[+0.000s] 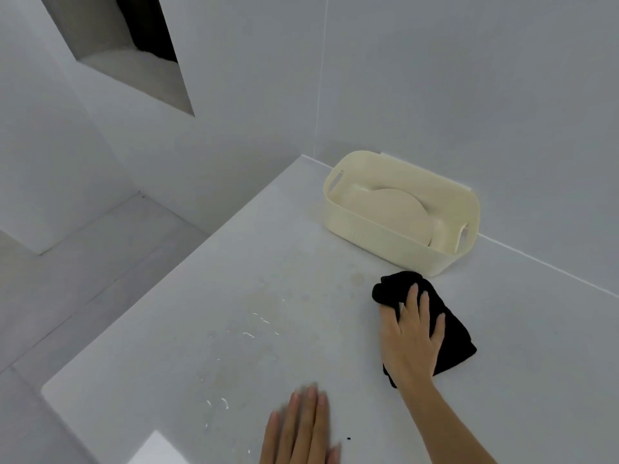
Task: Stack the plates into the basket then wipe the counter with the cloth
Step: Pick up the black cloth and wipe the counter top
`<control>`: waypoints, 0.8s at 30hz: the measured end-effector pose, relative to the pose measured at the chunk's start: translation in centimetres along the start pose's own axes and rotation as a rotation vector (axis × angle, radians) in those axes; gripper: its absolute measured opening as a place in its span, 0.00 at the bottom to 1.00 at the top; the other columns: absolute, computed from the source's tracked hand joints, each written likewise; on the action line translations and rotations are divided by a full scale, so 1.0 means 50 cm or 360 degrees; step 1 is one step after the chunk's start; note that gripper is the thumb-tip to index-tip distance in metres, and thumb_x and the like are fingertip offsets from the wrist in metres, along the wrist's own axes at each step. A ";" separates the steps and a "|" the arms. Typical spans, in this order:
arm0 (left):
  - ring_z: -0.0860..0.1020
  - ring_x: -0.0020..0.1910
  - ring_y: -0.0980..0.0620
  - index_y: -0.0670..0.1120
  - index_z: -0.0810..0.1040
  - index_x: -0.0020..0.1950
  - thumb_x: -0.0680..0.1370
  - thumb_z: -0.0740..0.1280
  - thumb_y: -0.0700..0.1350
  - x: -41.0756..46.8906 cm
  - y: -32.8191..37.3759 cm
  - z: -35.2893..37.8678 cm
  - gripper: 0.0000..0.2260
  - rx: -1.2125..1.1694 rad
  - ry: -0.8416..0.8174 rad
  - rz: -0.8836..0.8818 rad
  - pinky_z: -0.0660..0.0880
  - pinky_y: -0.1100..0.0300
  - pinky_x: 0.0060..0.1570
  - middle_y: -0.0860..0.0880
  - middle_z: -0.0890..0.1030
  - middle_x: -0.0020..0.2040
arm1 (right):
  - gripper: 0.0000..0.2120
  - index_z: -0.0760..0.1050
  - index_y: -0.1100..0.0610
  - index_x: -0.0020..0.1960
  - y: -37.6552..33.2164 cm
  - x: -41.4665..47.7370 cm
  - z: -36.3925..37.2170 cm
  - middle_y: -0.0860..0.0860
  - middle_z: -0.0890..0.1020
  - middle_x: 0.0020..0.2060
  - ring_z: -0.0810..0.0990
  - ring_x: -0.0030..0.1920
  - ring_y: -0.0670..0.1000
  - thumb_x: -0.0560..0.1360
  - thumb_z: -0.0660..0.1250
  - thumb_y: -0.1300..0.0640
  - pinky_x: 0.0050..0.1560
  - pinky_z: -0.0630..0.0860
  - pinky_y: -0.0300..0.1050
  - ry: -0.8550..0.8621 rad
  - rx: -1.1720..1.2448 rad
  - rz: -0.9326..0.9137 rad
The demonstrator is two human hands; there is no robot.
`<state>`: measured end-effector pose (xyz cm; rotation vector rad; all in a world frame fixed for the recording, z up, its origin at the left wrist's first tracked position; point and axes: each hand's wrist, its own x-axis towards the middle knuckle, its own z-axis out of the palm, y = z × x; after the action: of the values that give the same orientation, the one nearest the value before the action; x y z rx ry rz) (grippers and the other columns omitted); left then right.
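Our right hand (410, 343) reaches forward on an outstretched arm, palm down, fingers (423, 306) spread flat. Our left hand (301, 430) lies flat, fingers together.

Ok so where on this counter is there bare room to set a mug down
The widest bare stretch of counter lies left of the black cloth, out to the left edge, though wet streaks mark it. Right of the cloth, along the wall, is also bare. It is crowded around the cream basket, cloth and right hand; the left hand takes the near edge.

Fuzzy cloth (452, 333); matt ribbed plastic basket (375, 236).
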<state>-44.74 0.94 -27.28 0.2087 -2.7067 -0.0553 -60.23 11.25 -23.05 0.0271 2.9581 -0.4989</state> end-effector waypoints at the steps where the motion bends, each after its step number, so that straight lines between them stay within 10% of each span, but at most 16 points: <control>1: 0.50 0.76 0.53 0.46 0.73 0.55 0.77 0.44 0.52 -0.001 -0.004 0.004 0.21 -0.0003 -0.0024 0.0017 0.52 0.57 0.71 0.49 0.78 0.63 | 0.27 0.49 0.51 0.75 -0.009 0.009 0.005 0.53 0.43 0.76 0.38 0.75 0.51 0.76 0.38 0.53 0.72 0.34 0.54 -0.0008 -0.0013 -0.0013; 6: 0.52 0.76 0.51 0.46 0.73 0.53 0.77 0.43 0.52 0.000 -0.007 0.013 0.21 0.0030 0.0000 0.0036 0.58 0.59 0.64 0.46 0.75 0.66 | 0.29 0.44 0.48 0.75 -0.050 0.051 0.027 0.50 0.45 0.76 0.40 0.75 0.47 0.74 0.34 0.51 0.73 0.35 0.49 -0.0005 0.0011 -0.0200; 9: 0.58 0.73 0.52 0.47 0.73 0.53 0.77 0.43 0.51 -0.002 -0.003 0.007 0.21 0.0006 -0.0006 0.0007 0.59 0.60 0.62 0.53 0.85 0.48 | 0.22 0.37 0.38 0.65 -0.095 0.073 0.042 0.45 0.51 0.76 0.44 0.73 0.39 0.79 0.48 0.49 0.71 0.34 0.41 -0.0076 0.0304 -0.0463; 15: 0.83 0.48 0.55 0.47 0.74 0.53 0.76 0.44 0.51 -0.014 0.003 -0.006 0.21 0.0004 -0.0017 -0.0008 0.59 0.60 0.63 0.54 0.85 0.45 | 0.23 0.48 0.39 0.68 -0.131 0.051 0.055 0.38 0.51 0.71 0.47 0.74 0.40 0.79 0.55 0.50 0.72 0.35 0.38 -0.0454 0.0102 -0.1403; 18: 0.74 0.64 0.50 0.47 0.73 0.56 0.76 0.45 0.52 -0.024 0.003 -0.010 0.21 0.0057 -0.0063 -0.0065 0.57 0.58 0.66 0.53 0.84 0.51 | 0.23 0.53 0.42 0.70 -0.123 0.005 0.039 0.36 0.56 0.70 0.48 0.71 0.33 0.77 0.54 0.50 0.72 0.37 0.34 -0.0793 0.0231 -0.1550; 21: 0.49 0.75 0.45 0.47 0.71 0.58 0.77 0.43 0.52 -0.031 -0.001 -0.011 0.21 0.0121 -0.0171 -0.0043 0.52 0.55 0.68 0.53 0.82 0.54 | 0.20 0.60 0.33 0.65 -0.109 -0.044 0.026 0.28 0.61 0.65 0.50 0.66 0.24 0.76 0.53 0.50 0.65 0.42 0.21 -0.1139 0.0500 -0.1327; 24: 0.67 0.70 0.47 0.48 0.71 0.58 0.78 0.43 0.52 -0.027 -0.007 -0.028 0.20 -0.0012 -0.0300 -0.0024 0.47 0.57 0.73 0.53 0.84 0.52 | 0.20 0.74 0.49 0.61 -0.110 -0.058 0.004 0.41 0.83 0.50 0.78 0.50 0.31 0.71 0.64 0.62 0.47 0.70 0.22 -0.1381 0.1446 -0.0264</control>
<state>-42.92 0.78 -26.59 0.2323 -2.8919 -0.0940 -57.54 6.01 -21.05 -0.2642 1.7247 -1.3922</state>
